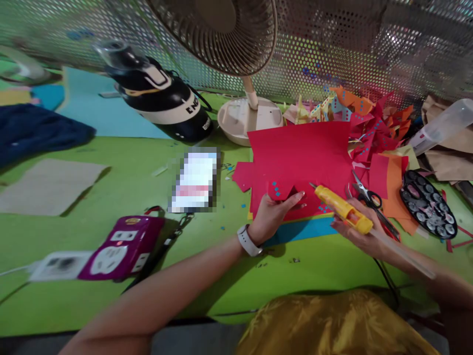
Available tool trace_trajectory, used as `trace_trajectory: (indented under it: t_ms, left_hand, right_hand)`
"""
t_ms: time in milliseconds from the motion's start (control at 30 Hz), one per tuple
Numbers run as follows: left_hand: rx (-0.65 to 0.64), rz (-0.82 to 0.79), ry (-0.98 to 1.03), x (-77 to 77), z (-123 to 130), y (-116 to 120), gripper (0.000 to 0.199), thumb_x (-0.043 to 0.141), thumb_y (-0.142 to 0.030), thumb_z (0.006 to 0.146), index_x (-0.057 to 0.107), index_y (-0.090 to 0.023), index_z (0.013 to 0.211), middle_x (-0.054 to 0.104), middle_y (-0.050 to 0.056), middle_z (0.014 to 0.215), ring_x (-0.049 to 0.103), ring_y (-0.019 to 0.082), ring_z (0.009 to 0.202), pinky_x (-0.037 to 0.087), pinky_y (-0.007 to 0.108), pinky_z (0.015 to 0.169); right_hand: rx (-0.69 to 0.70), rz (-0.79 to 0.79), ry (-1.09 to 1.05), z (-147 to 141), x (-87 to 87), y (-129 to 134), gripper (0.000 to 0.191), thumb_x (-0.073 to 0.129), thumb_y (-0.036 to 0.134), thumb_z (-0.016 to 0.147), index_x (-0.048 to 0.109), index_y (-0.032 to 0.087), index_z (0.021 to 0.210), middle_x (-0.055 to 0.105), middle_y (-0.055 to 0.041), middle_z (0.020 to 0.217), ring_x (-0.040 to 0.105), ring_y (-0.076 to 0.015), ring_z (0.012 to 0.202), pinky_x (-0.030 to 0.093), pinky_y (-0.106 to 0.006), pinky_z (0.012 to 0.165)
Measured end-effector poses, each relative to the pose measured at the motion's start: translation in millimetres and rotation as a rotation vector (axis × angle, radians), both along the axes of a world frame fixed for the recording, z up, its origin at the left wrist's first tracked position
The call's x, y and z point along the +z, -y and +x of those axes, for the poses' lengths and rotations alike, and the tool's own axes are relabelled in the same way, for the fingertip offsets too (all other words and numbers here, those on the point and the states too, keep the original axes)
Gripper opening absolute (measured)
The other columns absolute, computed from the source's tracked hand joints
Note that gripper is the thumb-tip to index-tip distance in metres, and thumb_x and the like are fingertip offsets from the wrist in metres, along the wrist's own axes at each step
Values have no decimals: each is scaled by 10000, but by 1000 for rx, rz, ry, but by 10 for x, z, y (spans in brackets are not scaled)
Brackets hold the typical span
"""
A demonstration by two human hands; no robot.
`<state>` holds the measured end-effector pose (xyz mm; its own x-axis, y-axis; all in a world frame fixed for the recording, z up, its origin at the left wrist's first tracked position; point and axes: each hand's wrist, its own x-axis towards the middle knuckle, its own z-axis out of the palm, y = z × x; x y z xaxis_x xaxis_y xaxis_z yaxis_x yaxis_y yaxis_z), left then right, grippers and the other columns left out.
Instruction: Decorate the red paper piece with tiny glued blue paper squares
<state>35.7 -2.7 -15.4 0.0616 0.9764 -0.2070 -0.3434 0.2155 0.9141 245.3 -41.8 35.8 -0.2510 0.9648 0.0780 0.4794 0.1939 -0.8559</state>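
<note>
My left hand (271, 214), with a white watch on its wrist, pinches a small red paper piece (281, 191) that carries blue dots. To its right, my right hand (356, 229) is wrapped round a yellow hot glue gun (342, 208). The gun's nozzle points up and left toward the paper piece, apart from it, and a long glue stick (402, 256) trails out of its back end. Beneath both hands lies a stack of sheets, with a large red sheet (303, 153) on top and a blue sheet (305, 230) showing along the near edge.
Scissors (365, 192) and a black paint palette (428, 204) lie at the right, below a heap of paper cutouts (377, 118). A fan (251, 116) and a black bottle (166, 98) stand at the back. Leftward are a phone (195, 180) and a purple power strip (121, 246).
</note>
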Motion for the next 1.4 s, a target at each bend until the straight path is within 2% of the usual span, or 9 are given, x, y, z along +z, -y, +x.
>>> trace_trajectory:
  t_ms: [100, 400, 600, 900, 1167, 1400]
  left_hand:
    - [-19, 34, -18, 23, 1, 1, 247, 800, -332, 660, 718, -151, 807, 729, 22, 811, 691, 175, 789, 618, 326, 752]
    - [-19, 86, -66, 17, 4, 24, 235, 784, -341, 677, 714, -161, 811, 741, 26, 825, 695, 179, 791, 623, 321, 740]
    - [-15, 158, -124, 46, 2, 29, 213, 770, -339, 695, 706, -167, 803, 740, 30, 826, 694, 184, 802, 620, 313, 730]
    - [-15, 157, -135, 29, 0, 35, 248, 772, -376, 687, 715, -167, 808, 747, 33, 832, 696, 192, 805, 619, 327, 747]
    - [-14, 175, -168, 39, -5, 42, 260, 776, -380, 675, 720, -164, 809, 752, 41, 831, 699, 205, 808, 622, 339, 752]
    - [-23, 155, -153, 37, -14, 53, 245, 783, -359, 672, 722, -164, 806, 752, 49, 849, 699, 222, 839, 616, 374, 790]
  right_hand:
    - [74, 15, 95, -108, -31, -54, 256, 600, 423, 825, 490, 210, 736, 497, 29, 632, 451, -96, 506, 379, -229, 454]
    - [51, 45, 170, -101, -127, -86, 287, 533, 442, 864, 477, 209, 708, 459, 37, 609, 415, -83, 473, 342, -224, 453]
    - [69, 85, 180, -114, -119, -97, 307, 519, 444, 872, 468, 202, 690, 443, 36, 605, 413, -79, 465, 336, -217, 441]
    - [46, 106, 189, -132, -96, -100, 377, 515, 521, 865, 423, 215, 665, 428, 38, 586, 384, -76, 457, 319, -218, 435]
    - [55, 114, 175, -115, -151, -100, 373, 533, 500, 866, 411, 215, 659, 412, 43, 584, 371, -72, 456, 311, -221, 436]
    - [39, 91, 199, -114, -126, -92, 366, 531, 505, 864, 412, 218, 670, 425, 41, 593, 388, -80, 465, 326, -227, 443]
